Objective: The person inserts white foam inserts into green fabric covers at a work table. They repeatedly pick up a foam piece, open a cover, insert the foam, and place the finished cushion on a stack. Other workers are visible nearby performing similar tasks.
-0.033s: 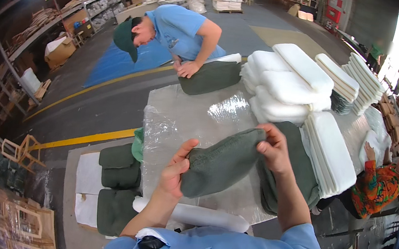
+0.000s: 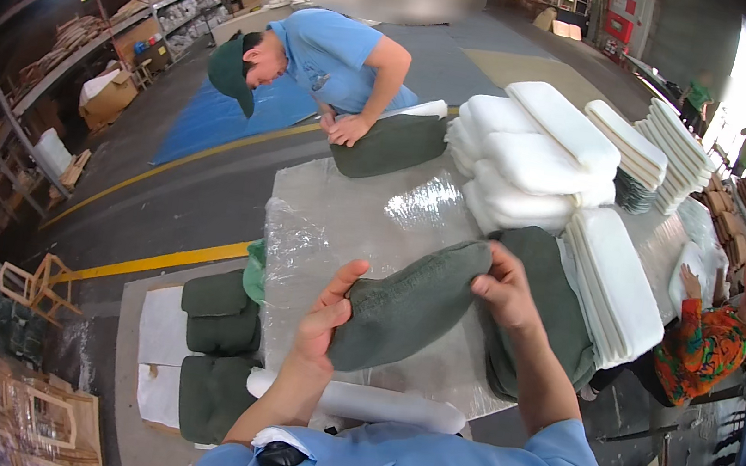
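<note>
A dark green fabric cushion [image 2: 411, 305] is held up in front of me, tilted with its right end higher. My left hand [image 2: 323, 315] grips its left end, thumb and fingers around the edge. At the upper right end, my right hand [image 2: 508, 287] pinches the fabric near the corner. Under and beside my right forearm lies a stack of dark green cushion pieces [image 2: 548, 324]. The cushion hangs above a table [image 2: 301, 215] covered with clear plastic film. Its underside is hidden from view.
White foam pads [image 2: 540, 160] are piled at the table's far right, with more white pads [image 2: 613, 290] nearer. Across the table a co-worker in blue [image 2: 343, 62] presses on a green cushion [image 2: 393, 145]. A white roll [image 2: 361, 402] lies along the near edge. Green cushions [image 2: 223, 312] rest at lower left.
The cushion and both my hands have shifted very slightly left. My grip on it stays the same.
</note>
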Tool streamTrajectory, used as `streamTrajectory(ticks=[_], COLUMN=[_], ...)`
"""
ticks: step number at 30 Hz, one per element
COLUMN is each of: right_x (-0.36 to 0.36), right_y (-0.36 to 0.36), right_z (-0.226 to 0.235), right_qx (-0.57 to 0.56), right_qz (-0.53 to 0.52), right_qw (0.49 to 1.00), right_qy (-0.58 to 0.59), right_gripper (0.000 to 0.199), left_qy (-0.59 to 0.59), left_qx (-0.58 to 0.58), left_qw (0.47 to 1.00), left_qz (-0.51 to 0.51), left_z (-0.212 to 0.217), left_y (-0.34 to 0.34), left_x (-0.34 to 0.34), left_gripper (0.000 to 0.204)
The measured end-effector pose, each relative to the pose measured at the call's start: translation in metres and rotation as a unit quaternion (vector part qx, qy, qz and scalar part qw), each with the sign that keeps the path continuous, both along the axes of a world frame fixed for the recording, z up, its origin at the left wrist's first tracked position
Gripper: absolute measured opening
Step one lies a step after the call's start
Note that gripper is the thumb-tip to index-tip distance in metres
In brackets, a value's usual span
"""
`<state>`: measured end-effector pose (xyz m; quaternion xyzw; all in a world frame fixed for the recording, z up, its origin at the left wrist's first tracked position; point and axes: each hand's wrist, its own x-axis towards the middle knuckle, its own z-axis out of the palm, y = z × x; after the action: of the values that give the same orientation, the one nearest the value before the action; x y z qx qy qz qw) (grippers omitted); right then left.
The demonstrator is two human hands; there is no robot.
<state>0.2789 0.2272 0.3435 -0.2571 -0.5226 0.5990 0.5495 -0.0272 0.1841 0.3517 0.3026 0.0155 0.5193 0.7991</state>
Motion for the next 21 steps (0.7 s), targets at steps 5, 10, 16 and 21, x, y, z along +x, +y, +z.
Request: streamTrajectory(ticks=[5,10,16,21], right_x=[0.002,0.002,0.014,0.037], right_y=[-0.033,-0.054,-0.093,-0.125], right_z=[-0.032,0.024,0.05,0.091], right_qx=[-0.04,0.076,0.142,0.146], right_qz=[-0.071,-0.201,-0.263,-0.259], right_qw=[0.994,0.965,0.894,0.843], right_qy=[-0.066,-0.15,-0.335,-0.447], right_gripper=[0.022,0.019,0.03,0.035], left_qy=[0.013,-0.05,-0.05,-0.095], left_qx=[-0.007,-0.121,-0.153,-0.224], left_qw=[1.0,0.985,0.974,0.956], left_qz=[-0.001,-0.112,-0.158,-0.162], left_z=[0.018,-0.045,-0.064,-0.051], left_y=[-0.012,-0.016,-0.032,-0.052], left_x=[-0.012,-0.033,-0.03,-0.025], left_gripper=[0.065,0.057,0.055,0.056])
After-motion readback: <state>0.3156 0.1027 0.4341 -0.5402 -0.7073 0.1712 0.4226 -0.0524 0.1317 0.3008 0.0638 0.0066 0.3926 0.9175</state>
